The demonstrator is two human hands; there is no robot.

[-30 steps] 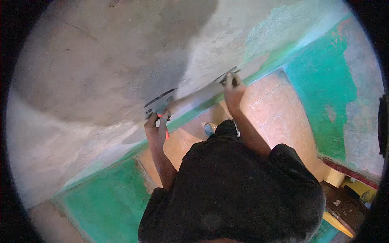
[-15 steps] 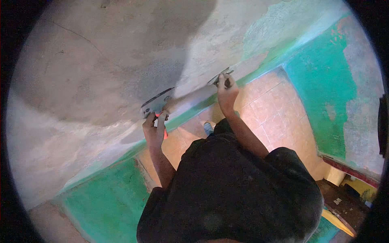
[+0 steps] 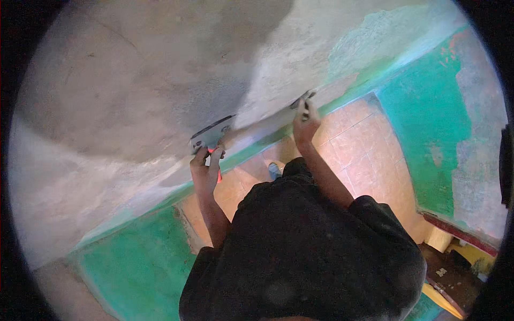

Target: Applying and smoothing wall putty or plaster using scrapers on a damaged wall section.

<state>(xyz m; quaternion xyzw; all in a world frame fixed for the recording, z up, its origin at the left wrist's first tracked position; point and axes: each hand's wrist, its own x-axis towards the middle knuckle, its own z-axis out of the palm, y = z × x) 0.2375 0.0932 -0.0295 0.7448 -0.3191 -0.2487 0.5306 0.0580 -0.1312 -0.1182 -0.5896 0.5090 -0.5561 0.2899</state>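
A wide putty knife (image 3: 213, 134) with a dark blade edge and a red handle is in my left hand (image 3: 203, 172), whose fingers are closed around it. Dabs of grey paste show on its pale blade. My right hand (image 3: 306, 127) grips a smaller putty knife (image 3: 301, 101), its blade close to or against the patchy grey-white wall (image 3: 278, 69). Fingers hide most of the small knife's handle. Both knives are held up in front of me, the wide one to the left of the small one.
Green lower walls (image 3: 423, 117) with peeling patches stand at the right and lower left. Below lies an orange tiled floor (image 3: 353, 147), with one of my shoes (image 3: 274, 170) on it. A dark brown surface (image 3: 450, 275) and a yellow object (image 3: 444, 300) are at the lower right.
My right hand has shifted a little to the right along the wall with the small putty knife. My left hand and the wide knife have barely moved.
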